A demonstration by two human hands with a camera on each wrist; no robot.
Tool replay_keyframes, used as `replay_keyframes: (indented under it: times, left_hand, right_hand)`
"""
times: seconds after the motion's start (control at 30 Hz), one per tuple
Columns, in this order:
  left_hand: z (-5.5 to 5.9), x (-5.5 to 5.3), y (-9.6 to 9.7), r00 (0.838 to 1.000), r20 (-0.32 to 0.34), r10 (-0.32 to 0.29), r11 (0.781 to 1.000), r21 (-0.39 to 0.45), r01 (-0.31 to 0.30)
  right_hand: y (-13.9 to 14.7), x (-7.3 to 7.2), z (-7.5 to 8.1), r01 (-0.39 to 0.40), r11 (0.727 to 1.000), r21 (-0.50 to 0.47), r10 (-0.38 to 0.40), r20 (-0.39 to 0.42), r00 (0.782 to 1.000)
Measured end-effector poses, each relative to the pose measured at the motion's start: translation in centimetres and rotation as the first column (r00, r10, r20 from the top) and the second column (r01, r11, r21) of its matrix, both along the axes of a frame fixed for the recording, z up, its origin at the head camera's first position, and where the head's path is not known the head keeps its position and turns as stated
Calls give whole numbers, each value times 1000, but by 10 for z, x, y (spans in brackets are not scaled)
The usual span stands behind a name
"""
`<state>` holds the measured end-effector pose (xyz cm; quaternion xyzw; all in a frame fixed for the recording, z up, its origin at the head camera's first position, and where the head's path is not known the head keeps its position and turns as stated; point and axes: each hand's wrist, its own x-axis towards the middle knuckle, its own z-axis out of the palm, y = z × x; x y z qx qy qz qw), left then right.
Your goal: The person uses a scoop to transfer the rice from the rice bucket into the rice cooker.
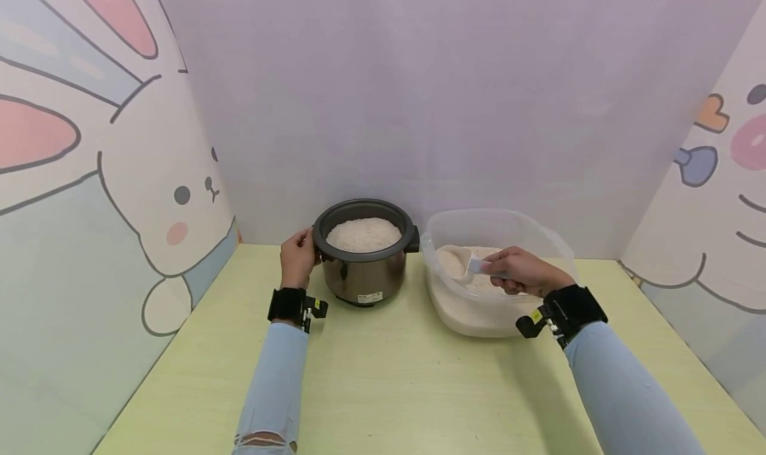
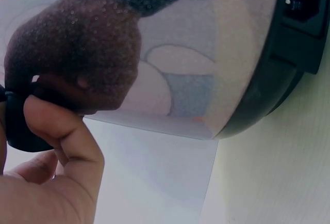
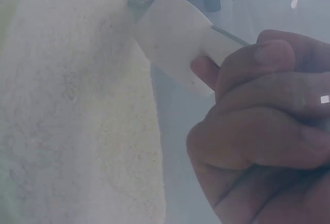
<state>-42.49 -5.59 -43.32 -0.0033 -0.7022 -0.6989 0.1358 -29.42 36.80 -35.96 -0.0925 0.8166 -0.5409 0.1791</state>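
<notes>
A brown, shiny rice cooker (image 1: 359, 279) with a black rim stands at the back, its pot full of white rice (image 1: 364, 235). At its left side my left hand (image 1: 296, 259) grips the black side handle (image 2: 26, 126), thumb and finger bent around it in the left wrist view. To the right is a clear plastic tub (image 1: 509, 221) of rice. Over it, my right hand (image 1: 520, 270) holds a white scoop (image 3: 172, 38) by its handle. Rice fills the scoop's bowl, just at the surface of the rice (image 3: 77, 105) in the tub.
Both vessels stand on a pale yellow-green table (image 1: 389, 388) close to the plain back wall (image 1: 419, 109). Cartoon-printed panels (image 1: 149, 242) rise at the left and right. A narrow gap separates the cooker's right handle (image 1: 413, 240) from the tub.
</notes>
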Motion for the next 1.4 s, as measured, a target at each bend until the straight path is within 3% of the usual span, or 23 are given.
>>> replay_keyframes:
  times: [0.4, 0.87, 1.13, 1.4]
  left_hand:
    - [2, 1, -4, 1000, 14, 10, 1000, -1, -10]
    - [4, 3, -3, 1000, 11, 9, 1000, 7, -9]
    - [8, 4, 0, 1000, 19, 8, 1000, 16, -8]
    - [3, 3, 0, 1000, 18, 3, 1000, 3, -3]
  right_hand:
    - [-2, -1, 2, 46, 990, -133, -41, 40, 998]
    - [-1, 5, 5, 64, 986, -156, -68, -22, 997]
    - [2, 5, 6, 89, 969, -229, -100, -34, 994]
    - [-7, 6, 21, 110, 982, -152, -125, -93, 988]
